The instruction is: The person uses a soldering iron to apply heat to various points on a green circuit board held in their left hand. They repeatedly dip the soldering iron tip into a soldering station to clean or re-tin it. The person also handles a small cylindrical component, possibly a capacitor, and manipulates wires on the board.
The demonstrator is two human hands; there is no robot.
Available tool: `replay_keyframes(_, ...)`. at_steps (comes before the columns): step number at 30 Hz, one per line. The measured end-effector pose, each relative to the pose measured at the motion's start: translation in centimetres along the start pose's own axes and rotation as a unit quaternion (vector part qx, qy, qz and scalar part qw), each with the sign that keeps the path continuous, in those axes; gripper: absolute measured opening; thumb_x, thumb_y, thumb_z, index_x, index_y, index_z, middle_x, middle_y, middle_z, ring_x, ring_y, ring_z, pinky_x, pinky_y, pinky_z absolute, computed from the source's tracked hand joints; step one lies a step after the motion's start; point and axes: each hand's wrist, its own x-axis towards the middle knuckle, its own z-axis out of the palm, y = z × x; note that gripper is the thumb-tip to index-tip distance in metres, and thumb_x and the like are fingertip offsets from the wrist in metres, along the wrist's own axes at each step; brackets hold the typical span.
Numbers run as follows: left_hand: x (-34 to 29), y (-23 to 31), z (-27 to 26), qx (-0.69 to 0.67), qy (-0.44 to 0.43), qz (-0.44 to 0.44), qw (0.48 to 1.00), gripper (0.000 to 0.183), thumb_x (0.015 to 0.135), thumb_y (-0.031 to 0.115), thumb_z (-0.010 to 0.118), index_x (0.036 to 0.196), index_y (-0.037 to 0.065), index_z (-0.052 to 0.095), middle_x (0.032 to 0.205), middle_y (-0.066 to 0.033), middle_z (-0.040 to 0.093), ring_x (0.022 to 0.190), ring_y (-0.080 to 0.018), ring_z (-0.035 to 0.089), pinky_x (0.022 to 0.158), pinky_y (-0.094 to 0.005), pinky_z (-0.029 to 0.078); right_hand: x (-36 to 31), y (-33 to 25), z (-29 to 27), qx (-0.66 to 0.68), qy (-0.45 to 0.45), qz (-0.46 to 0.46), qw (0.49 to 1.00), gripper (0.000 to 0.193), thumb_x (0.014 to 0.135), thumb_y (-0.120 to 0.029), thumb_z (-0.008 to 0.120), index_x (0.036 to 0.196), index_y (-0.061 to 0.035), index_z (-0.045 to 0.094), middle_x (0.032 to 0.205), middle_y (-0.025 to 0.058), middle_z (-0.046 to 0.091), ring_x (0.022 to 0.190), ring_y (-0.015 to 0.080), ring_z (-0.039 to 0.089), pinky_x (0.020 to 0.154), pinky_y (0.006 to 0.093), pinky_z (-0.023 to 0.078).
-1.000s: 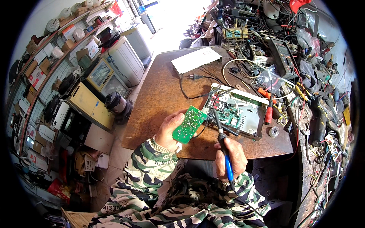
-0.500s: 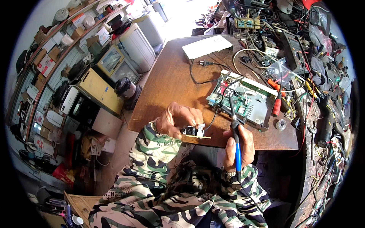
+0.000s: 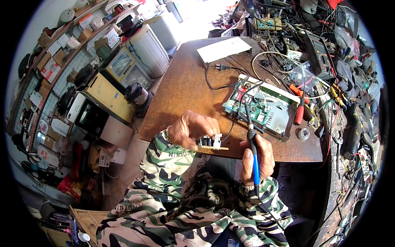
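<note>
Between the fingers of my left hand (image 3: 192,127) is a small circuit board (image 3: 214,147), edge-on, with black and white parts standing up from it. It is held over the table's front edge, and a thin dark cable runs away from its right side. My right hand (image 3: 260,158) grips a blue and black soldering iron (image 3: 254,152) like a pen, its tip pointing up and away from me. Behind the tip lies an opened device case (image 3: 284,117) with a green circuit board (image 3: 254,108) inside. The iron's cord trails down past my right sleeve.
A white cover panel (image 3: 224,50) lies at the table's far end near a black plug (image 3: 223,67). Right of the case are a red screwdriver (image 3: 300,114) and a small round container (image 3: 304,134). Tangled cables and tools crowd the right bench; a black-lidded jar (image 3: 135,94) stands left.
My right hand and the soldering iron have shifted slightly left. The small board in my left hand has tilted a little, while the opened case stays where it was.
</note>
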Motion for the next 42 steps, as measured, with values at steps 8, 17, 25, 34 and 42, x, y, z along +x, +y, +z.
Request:
replay_keyframes(8, 0.2, 0.3, 1.3, -0.064, 0.365, -0.144, 0.918, 0.043, 0.101, 0.034, 0.059, 0.127, -0.001, 0.062, 0.107, -0.0111, 0.072, 0.085, -0.0197, 0.072, 0.071, -0.0335, 0.061, 0.4, -0.2, 0.2, 0.006, -0.007, 0.008, 1.0, 0.044, 0.091, 0.002, 0.064, 0.134, 0.0071, 0.055, 0.109, 0.0234, 0.066, 0.089, 0.0268, 0.072, 0.079, 0.0353, 0.058)
replay_keyframes(17, 0.3, 0.7, 1.9, -0.059, 0.408, -0.188, 0.891, 0.036, 0.102, 0.031, 0.054, 0.117, 0.002, 0.069, 0.1, -0.0039, 0.073, 0.084, -0.0094, 0.067, 0.073, -0.0229, 0.052, 1.1, -0.3, 0.0, -0.035, -0.115, -0.037, 0.992, 0.046, 0.081, -0.001, 0.074, 0.125, 0.0066, 0.064, 0.1, 0.0243, 0.071, 0.083, 0.0346, 0.073, 0.075, 0.0384, 0.06)
replay_keyframes(25, 0.6, 0.1, 2.2, 0.005, 0.461, -0.184, 0.868, 0.046, 0.099, 0.038, 0.055, 0.114, -0.002, 0.072, 0.097, -0.0075, 0.074, 0.077, -0.0112, 0.067, 0.068, -0.0237, 0.052, 1.1, 0.0, 0.3, -0.07, -0.127, -0.067, 0.987, 0.046, 0.075, 0.001, 0.077, 0.12, 0.0058, 0.068, 0.095, 0.0224, 0.071, 0.076, 0.0328, 0.072, 0.069, 0.0375, 0.059)
replay_keyframes(34, -0.3, 0.1, 1.4, -0.081, 0.453, -0.18, 0.87, 0.025, 0.099, 0.022, 0.061, 0.113, 0.003, 0.07, 0.103, -0.0059, 0.074, 0.093, -0.0132, 0.069, 0.083, -0.0256, 0.055, 1.3, -0.2, 0.2, -0.085, -0.144, -0.067, 0.984, 0.046, 0.075, 0.001, 0.079, 0.12, 0.0058, 0.069, 0.096, 0.0224, 0.071, 0.079, 0.0329, 0.073, 0.07, 0.0372, 0.06)
replay_keyframes(42, -0.1, 0.4, 2.0, -0.06, 0.45, -0.191, 0.87, 0.029, 0.099, 0.026, 0.061, 0.114, 0.003, 0.071, 0.101, -0.0055, 0.074, 0.09, -0.0124, 0.069, 0.081, -0.0248, 0.054, 1.3, -0.2, 0.2, -0.085, -0.15, -0.062, 0.983, 0.047, 0.075, 0.001, 0.079, 0.121, 0.0055, 0.068, 0.097, 0.0226, 0.072, 0.081, 0.0334, 0.073, 0.072, 0.0372, 0.06)
